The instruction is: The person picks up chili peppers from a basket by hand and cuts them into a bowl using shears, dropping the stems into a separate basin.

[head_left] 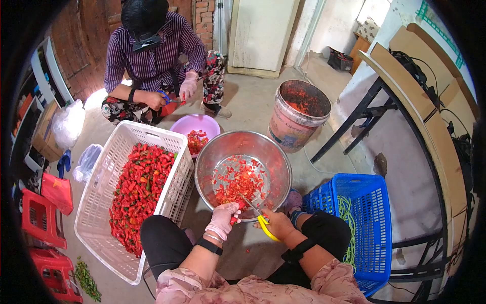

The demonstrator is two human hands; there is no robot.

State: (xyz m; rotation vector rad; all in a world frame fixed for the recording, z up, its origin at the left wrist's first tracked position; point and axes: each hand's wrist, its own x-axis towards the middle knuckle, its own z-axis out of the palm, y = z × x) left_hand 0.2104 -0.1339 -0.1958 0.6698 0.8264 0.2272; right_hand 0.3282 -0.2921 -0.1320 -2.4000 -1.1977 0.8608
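Pinches a small red chili in the gloved left hand at the steel bowl's near rim, right hand closed round yellow scissors — probably light, waxy-slick, easily crushed — best gripped gently near the stem.

Soft daylight from the doorway behind, glare on floor, fisheye bending, dark vignetted corners
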